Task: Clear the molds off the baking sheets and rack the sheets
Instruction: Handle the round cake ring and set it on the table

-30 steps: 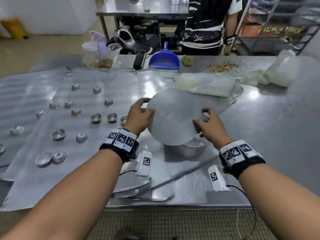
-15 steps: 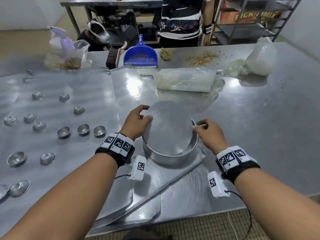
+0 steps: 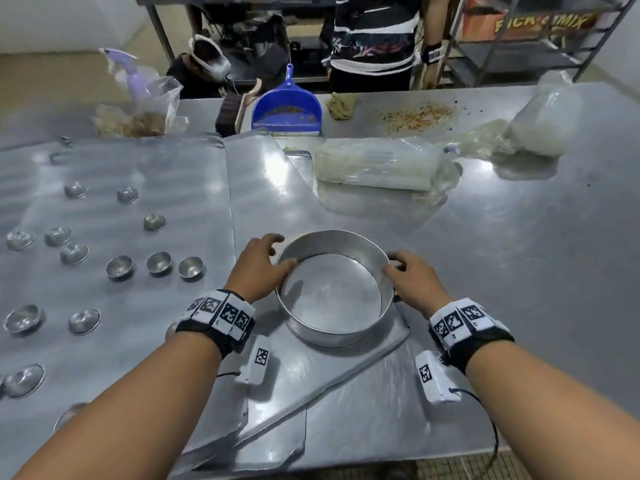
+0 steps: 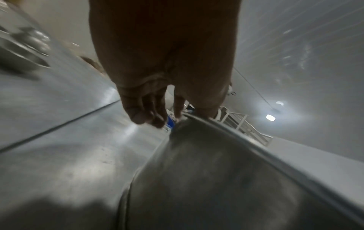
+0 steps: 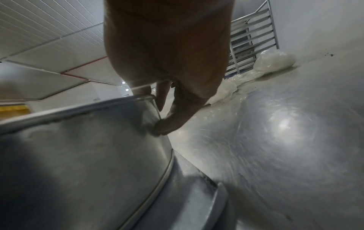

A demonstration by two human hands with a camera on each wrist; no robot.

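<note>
A round metal cake pan (image 3: 334, 289) stands upright, mouth up, on a skewed baking sheet (image 3: 263, 188) in the middle of the steel table. My left hand (image 3: 263, 265) pinches its left rim with the thumb inside. My right hand (image 3: 408, 275) grips the right rim the same way. The left wrist view shows my left hand (image 4: 167, 118) at the rim of the pan wall (image 4: 216, 179). In the right wrist view my right hand (image 5: 157, 112) presses on the pan's outer wall (image 5: 78, 147). Several small round molds (image 3: 159, 263) lie scattered on the left baking sheet (image 3: 104, 358).
Beyond the pan lie a plastic-wrapped roll (image 3: 377, 164), a blue dustpan (image 3: 286, 109), scattered crumbs (image 3: 419, 116) and a white bag (image 3: 540, 123). A spray bottle (image 3: 133, 74) stands at the back left. A person (image 3: 374, 39) stands behind the table. A metal rack (image 5: 254, 34) is at the far right.
The flat round metal disc I held tilted above the pan has come down into it and now lies at its bottom. Both hands have shifted to the rim.
</note>
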